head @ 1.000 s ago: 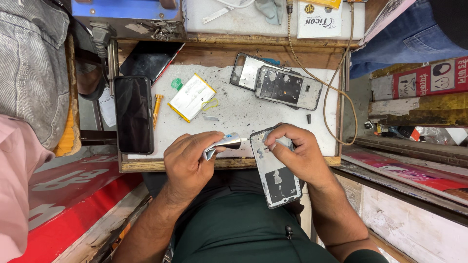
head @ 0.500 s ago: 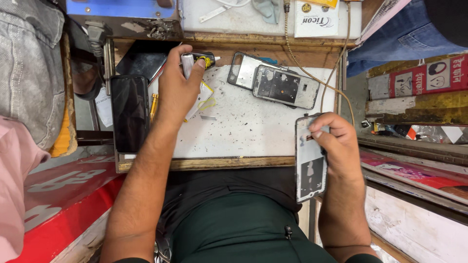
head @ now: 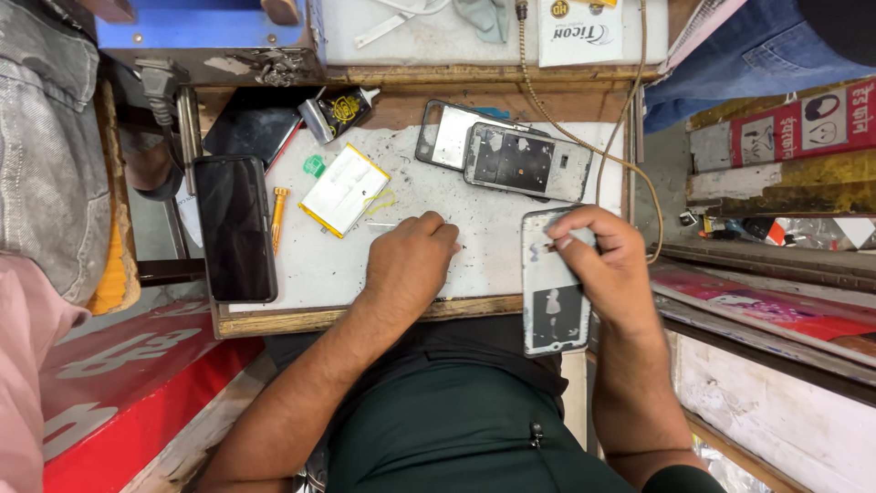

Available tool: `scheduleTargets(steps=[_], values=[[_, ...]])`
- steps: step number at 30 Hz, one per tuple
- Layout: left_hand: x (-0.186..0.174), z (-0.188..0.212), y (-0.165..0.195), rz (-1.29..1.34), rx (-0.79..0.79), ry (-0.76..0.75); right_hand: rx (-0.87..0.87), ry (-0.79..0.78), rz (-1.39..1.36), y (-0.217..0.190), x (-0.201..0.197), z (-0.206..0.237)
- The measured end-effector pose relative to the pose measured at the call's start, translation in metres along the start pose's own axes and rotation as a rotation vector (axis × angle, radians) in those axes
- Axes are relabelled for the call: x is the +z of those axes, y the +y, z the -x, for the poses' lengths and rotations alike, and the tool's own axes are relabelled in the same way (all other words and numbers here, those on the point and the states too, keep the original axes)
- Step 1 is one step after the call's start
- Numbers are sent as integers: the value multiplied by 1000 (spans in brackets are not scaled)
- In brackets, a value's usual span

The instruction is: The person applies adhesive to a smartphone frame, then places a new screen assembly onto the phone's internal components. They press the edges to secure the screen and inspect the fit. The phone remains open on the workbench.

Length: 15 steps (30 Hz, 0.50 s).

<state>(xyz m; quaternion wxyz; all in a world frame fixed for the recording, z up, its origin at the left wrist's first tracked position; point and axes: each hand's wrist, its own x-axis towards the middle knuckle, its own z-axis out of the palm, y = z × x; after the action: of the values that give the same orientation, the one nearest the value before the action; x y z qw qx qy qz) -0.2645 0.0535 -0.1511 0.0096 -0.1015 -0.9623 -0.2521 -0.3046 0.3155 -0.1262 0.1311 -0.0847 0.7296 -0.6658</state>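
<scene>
white mat [head: 474,256], black phone [head: 234,228], orange screwdriver [head: 277,219]

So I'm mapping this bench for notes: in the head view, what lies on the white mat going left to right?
Black phone → orange screwdriver → white battery → left hand → opened phone frame → phone back panel held in the right hand.

A grey phone back [head: 553,292], inner side up, stands lengthwise at centre right of the frame, overhanging the table's [head: 319,269] near edge.
</scene>
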Motion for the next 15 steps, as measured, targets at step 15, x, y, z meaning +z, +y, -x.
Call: scheduleTargets(steps=[15], values=[[-26, 25, 6, 1421, -498, 19, -141, -117, 140, -29, 51, 14]])
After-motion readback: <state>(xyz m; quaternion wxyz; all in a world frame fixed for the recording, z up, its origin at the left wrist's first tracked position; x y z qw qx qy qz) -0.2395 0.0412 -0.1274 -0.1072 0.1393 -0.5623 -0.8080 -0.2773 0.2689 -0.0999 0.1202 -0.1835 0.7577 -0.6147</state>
